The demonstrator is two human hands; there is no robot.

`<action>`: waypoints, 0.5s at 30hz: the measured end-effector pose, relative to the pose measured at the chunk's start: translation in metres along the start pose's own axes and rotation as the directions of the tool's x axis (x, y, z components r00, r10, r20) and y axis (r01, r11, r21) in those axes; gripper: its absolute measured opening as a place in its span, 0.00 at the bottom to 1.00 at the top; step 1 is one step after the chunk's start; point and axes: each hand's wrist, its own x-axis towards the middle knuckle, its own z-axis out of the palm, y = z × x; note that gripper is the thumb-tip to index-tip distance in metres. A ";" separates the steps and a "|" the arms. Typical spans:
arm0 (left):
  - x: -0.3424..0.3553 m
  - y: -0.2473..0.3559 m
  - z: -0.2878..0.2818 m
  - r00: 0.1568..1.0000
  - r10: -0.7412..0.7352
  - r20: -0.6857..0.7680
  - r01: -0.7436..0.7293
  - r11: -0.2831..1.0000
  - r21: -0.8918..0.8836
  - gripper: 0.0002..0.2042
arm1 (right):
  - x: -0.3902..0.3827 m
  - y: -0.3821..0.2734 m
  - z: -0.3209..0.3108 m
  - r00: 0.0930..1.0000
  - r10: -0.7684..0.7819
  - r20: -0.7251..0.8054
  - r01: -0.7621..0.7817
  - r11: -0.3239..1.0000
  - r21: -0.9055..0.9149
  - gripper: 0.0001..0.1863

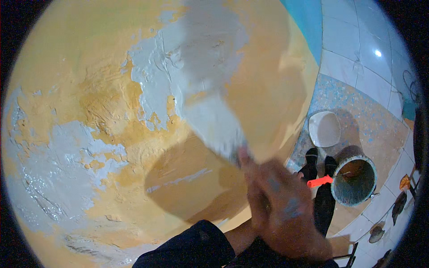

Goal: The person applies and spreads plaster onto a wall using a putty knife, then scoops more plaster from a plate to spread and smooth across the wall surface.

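Note:
My right hand [286, 205], smeared with grey on its back, is closed around a putty knife [216, 125]. The wide, pale blade lies against a yellow wall [263, 107] and is blurred toward the hand. Glossy grey filler [152, 71] covers the wall in a thick, ragged patch above and left of the blade. Another wet patch of filler [58, 178] spreads at the far left. From the lower edge, my left forearm [192, 248] in a dark sleeve reaches behind my right hand. That hides the fingers of my left hand.
On a spattered floor sheet [357, 105] at the right stand a pale square dish [325, 129] and a crusted bucket [373, 178]. An orange handle [319, 181] shows at the bucket's rim. My dark-clad feet [330, 165] are beside it. Whitish tiles [339, 33] lie beyond.

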 end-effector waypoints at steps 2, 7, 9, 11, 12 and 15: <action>-0.001 -0.001 -0.002 0.999 -0.013 0.036 0.012 1.000 0.011 0.11 | 0.028 0.006 -0.007 0.998 -0.039 -0.049 0.039 0.999 0.006 0.21; -0.002 -0.001 -0.002 0.998 -0.041 0.050 0.041 0.999 -0.010 0.11 | 0.049 -0.002 0.016 0.919 -0.313 -0.240 0.282 0.947 -0.154 0.24; 0.000 -0.002 0.000 0.996 -0.076 0.051 0.070 0.991 0.114 0.12 | 0.020 -0.006 0.021 0.989 -0.144 -0.033 0.142 0.989 -0.051 0.25; 0.001 -0.002 0.001 0.997 -0.055 0.046 0.052 0.997 0.060 0.12 | -0.006 -0.011 0.020 0.987 0.006 0.163 0.012 0.994 -0.110 0.28; 0.001 -0.001 0.002 0.989 -0.121 0.082 0.116 0.991 0.065 0.12 | -0.012 -0.010 0.016 0.993 -0.049 0.108 0.056 0.996 -0.064 0.28; 0.000 0.002 0.000 0.988 -0.101 0.114 0.097 0.995 0.034 0.13 | 0.000 -0.013 0.004 0.991 -0.085 0.104 0.099 0.985 -0.142 0.31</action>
